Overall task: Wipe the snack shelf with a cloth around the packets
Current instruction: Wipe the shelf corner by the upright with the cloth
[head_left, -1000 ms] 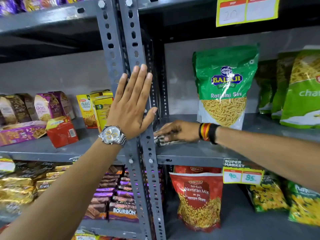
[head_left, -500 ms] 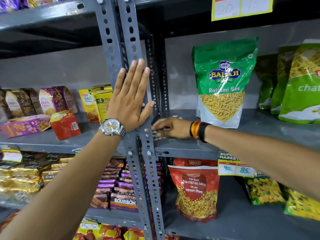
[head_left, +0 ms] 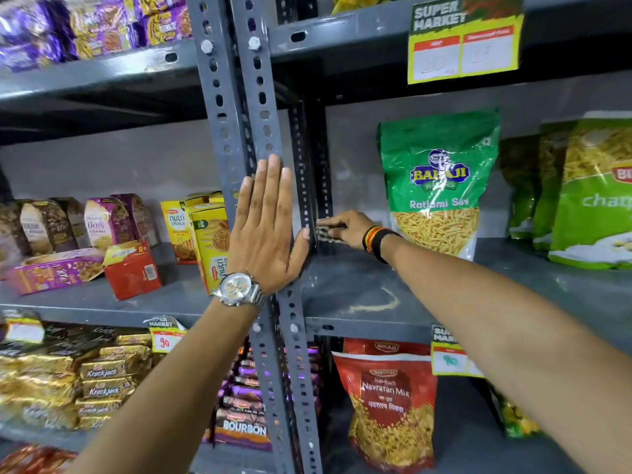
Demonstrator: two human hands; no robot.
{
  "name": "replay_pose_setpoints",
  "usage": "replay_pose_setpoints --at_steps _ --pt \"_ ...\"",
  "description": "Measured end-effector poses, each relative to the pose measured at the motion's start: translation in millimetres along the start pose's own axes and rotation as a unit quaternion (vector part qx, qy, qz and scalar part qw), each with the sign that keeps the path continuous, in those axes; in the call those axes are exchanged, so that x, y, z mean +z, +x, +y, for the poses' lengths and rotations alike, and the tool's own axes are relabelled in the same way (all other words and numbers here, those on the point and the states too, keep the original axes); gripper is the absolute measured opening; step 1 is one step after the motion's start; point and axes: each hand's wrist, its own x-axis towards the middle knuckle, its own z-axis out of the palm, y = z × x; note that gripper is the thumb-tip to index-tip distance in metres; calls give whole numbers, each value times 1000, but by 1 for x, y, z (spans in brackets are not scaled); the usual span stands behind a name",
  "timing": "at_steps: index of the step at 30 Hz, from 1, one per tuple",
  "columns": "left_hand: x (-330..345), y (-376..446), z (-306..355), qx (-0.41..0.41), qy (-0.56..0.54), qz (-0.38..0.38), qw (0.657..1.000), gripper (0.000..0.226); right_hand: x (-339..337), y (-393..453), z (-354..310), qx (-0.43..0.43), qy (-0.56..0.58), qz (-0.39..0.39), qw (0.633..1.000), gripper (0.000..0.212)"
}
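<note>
My right hand (head_left: 345, 227) grips a small checked cloth (head_left: 323, 233) at the back left corner of the grey snack shelf (head_left: 359, 289), pressed near the rear upright. A green Ratlami Sev packet (head_left: 436, 179) stands just to the right of that hand. More green packets (head_left: 588, 193) stand further right on the same shelf. My left hand (head_left: 265, 230) lies flat, fingers up, against the grey perforated upright post (head_left: 239, 107). A pale dust arc marks the shelf surface in front of my right forearm.
Biscuit boxes (head_left: 201, 234) and a red carton (head_left: 131, 268) fill the left bay. Below, a red Navratan Mix bag (head_left: 388, 401), Bourbon packs (head_left: 244, 429) and gold Krackjack packs (head_left: 102, 374) sit on the lower shelf. Yellow price tags (head_left: 463, 46) hang on shelf edges.
My right hand has slid the cloth from the shelf's front left part back towards the rear corner. The left hand has stayed flat on the post. The view has tilted upward.
</note>
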Motion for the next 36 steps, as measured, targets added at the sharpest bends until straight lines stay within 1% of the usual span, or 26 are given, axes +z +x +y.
replay_pose_setpoints --at_steps 2,5,10,14,17,19,23,27,29,31,32,36 --pt "3 -1 -2 4 -7 7 1000 76 6 19 12 38 -36 19 998 33" --pt "7 -2 -3 6 -11 11 1000 76 15 39 30 88 -100 23 991 30" --pt "9 -4 -6 15 -14 23 1000 75 38 52 59 133 -104 8 986 25" --pt "8 -3 -5 13 -14 24 1000 75 35 38 55 96 -90 -14 991 28" --pt "5 -4 -4 13 -12 18 1000 75 30 15 42 77 -19 -55 995 31" --pt "3 -3 -4 10 -9 17 1000 74 24 -8 29 53 17 -88 995 31" --pt "2 -4 -3 7 -8 9 1000 74 3 -62 2 1 22 -150 988 33" --pt "0 -4 -1 2 -4 -1 1000 76 -22 -121 -13 -6 85 -196 977 35" --pt "-1 -3 1 -4 -6 -7 1000 76 -38 -135 -15 -6 117 -178 977 35" --pt "-1 -3 1 -7 -6 -9 1000 76 -50 -132 -13 -10 132 -125 983 36" --pt "-2 -3 2 -11 -7 -10 1000 76 -52 -129 -13 -17 114 -114 987 36" --pt "0 -20 12 -32 -15 -29 999 78 -26 -122 -3 -12 28 -134 991 35"
